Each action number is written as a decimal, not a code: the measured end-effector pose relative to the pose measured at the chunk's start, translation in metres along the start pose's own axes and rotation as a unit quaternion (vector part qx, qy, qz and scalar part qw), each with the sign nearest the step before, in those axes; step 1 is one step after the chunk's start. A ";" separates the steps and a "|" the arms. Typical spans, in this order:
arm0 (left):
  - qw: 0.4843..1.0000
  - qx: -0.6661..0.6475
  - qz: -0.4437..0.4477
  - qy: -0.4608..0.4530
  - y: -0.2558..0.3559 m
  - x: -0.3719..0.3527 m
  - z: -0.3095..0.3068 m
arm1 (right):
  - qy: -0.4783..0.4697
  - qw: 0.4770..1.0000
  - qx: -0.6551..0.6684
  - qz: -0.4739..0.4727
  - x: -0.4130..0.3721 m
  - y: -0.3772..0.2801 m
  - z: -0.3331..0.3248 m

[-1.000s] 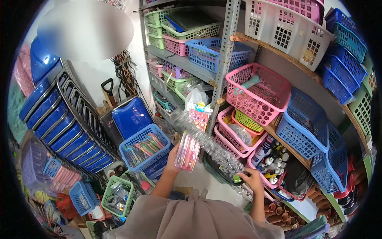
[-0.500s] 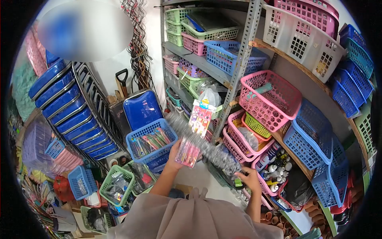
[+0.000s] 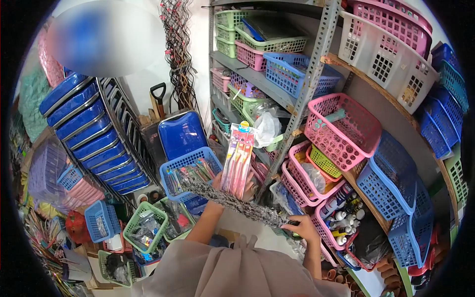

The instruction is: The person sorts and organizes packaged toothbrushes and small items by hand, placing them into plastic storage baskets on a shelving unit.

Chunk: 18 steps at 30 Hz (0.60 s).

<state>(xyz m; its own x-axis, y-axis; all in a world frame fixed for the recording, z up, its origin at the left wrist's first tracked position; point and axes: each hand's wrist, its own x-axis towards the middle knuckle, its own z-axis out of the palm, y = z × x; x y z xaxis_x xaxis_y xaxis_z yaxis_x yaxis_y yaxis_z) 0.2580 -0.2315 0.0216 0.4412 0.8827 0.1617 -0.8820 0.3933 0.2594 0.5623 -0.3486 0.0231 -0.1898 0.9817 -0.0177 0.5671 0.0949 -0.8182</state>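
My left hand (image 3: 217,184) is closed around the lower part of an upright clear-and-pink pack of toothbrushes (image 3: 236,161), its fingers showing past the pack's right edge. Long-handled brushes are visible through the pack's front. At the right, my right hand (image 3: 303,228) grips one end of a grey, fluffy duster (image 3: 237,205). The duster stretches leftward in front of my left wrist and partly hides that hand. Just beyond my left hand, a blue basket (image 3: 170,171) holds more colourful packs.
Metal shelves (image 3: 269,81) with plastic baskets rise ahead and right. A pink basket (image 3: 341,126) juts out near my right side. Stacked blue chairs (image 3: 94,133) stand at left. Green baskets (image 3: 144,222) of small goods sit low left, and bottles (image 3: 349,218) low right.
The duster's far end has swung left and down, across my left wrist. The pack has turned from its printed side to show the toothbrushes. The camera view has shifted slightly.
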 end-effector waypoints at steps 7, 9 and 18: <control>0.995 -0.097 0.001 0.014 0.019 0.003 -0.012 | 0.028 0.998 -0.020 -0.057 0.027 -0.020 0.008; 0.990 -0.135 0.000 0.040 0.030 0.006 -0.020 | 0.013 0.997 -0.047 -0.060 0.035 -0.030 0.008; 0.987 -0.151 0.044 0.024 0.071 0.012 -0.032 | -0.064 0.995 -0.028 -0.076 0.101 -0.026 0.028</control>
<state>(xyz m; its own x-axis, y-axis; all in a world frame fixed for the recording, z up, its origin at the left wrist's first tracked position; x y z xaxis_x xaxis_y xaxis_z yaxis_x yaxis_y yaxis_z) 0.1955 -0.1845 0.0110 0.3580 0.9255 0.1238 -0.9292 0.3662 -0.0506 0.5056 -0.2567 0.0265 -0.3754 0.9264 0.0273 0.5672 0.2529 -0.7838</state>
